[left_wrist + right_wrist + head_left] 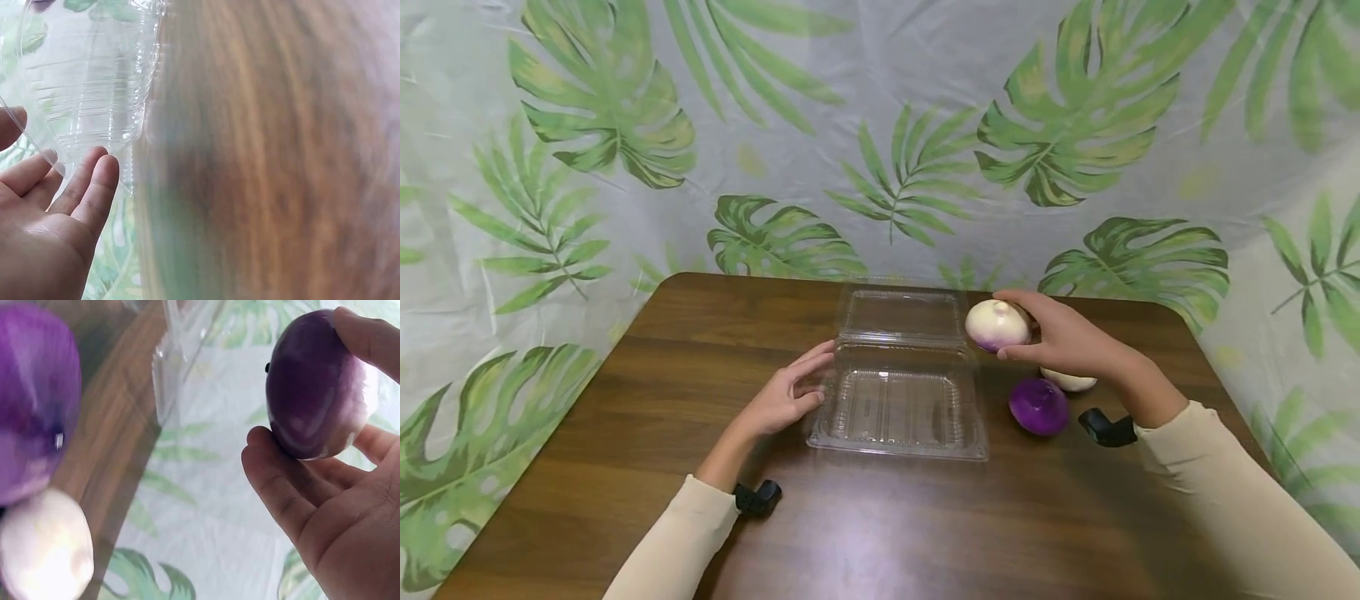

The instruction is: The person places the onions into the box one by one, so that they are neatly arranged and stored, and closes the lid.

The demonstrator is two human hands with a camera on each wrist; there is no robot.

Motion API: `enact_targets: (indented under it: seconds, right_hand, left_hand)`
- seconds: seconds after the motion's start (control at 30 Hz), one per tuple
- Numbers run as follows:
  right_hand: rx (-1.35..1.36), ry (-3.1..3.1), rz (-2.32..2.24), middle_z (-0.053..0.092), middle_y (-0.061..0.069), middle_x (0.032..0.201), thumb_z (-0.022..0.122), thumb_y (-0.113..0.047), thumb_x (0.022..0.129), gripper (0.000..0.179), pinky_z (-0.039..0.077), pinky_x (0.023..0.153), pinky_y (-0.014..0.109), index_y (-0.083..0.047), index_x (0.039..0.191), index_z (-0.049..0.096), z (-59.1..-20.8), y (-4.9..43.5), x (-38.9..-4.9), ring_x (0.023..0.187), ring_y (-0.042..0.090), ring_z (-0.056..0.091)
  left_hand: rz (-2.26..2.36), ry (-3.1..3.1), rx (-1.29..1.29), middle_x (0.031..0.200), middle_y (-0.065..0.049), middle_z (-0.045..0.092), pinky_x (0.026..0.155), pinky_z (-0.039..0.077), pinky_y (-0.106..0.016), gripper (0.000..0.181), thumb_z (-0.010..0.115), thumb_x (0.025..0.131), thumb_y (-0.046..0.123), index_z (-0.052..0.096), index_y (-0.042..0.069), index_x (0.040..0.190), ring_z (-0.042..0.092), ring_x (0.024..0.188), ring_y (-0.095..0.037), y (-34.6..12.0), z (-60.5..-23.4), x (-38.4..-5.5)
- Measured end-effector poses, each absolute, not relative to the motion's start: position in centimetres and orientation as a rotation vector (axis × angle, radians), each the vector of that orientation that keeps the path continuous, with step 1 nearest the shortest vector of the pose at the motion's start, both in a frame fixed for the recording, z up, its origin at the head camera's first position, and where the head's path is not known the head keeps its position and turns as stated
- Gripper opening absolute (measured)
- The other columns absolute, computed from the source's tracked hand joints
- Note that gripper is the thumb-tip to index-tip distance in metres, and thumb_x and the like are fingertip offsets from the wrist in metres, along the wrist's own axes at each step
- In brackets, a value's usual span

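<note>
Grasp of a glossy, round white-and-purple turnip [992,321] by the right hand [1071,333], right of frame centre; left hand [784,398], fingers relaxed, beside an unfolded clear-plastic container [895,452].
Encircling its widest part probably secures so smooth a body; the right-wrist view reveals a deep-purple face [309,387] and dark speck [267,367], largely hidden from the head view.
</note>
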State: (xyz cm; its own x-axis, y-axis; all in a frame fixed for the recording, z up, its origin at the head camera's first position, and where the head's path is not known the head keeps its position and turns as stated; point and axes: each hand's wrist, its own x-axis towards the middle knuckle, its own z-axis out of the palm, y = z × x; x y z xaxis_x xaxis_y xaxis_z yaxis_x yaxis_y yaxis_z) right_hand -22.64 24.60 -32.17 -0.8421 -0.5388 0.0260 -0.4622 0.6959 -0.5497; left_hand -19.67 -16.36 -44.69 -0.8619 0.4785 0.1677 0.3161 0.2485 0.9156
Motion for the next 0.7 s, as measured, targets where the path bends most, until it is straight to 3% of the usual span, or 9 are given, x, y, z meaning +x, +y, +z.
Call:
enact_targets:
  seconds: [0.33,0.53,0.7]
  right_hand:
    - [-0.902,2.77,-0.782,0.044,0.022,0.15,0.078,-0.022,0.086,0.079,0.053,0.093,0.048,-0.001,0.15,0.037,-32.7,22.3,-23.4,0.128,0.036,0.053]
    - [-0.929,2.773,-0.739,0.045,0.023,0.148,0.077,-0.024,0.086,0.078,0.05,0.098,0.054,-0.002,0.15,0.038,-32.4,21.7,-23.3,0.131,0.039,0.05]
    - [-0.937,2.785,-0.72,0.048,0.023,0.143,0.078,-0.025,0.085,0.075,0.051,0.094,0.053,-0.006,0.149,0.042,-32.2,21.1,-23.1,0.125,0.039,0.053]
  left_hand:
    - [1.671,2.359,0.76,0.165,-0.017,0.022,0.103,0.052,-0.041,0.062,0.054,0.089,-0.009,0.035,-0.009,0.149,0.042,0.14,-0.045,-16.4,-44.7,-19.6]
    - [1.677,2.35,0.755,0.166,-0.017,0.02,0.104,0.051,-0.05,0.063,0.052,0.089,-0.01,0.034,-0.011,0.149,0.041,0.14,-0.046,-16.3,-44.7,-19.6]
    - [1.677,2.347,0.752,0.166,-0.017,0.02,0.104,0.049,-0.053,0.063,0.052,0.089,-0.011,0.033,-0.011,0.149,0.042,0.14,-0.046,-16.2,-44.7,-19.4]
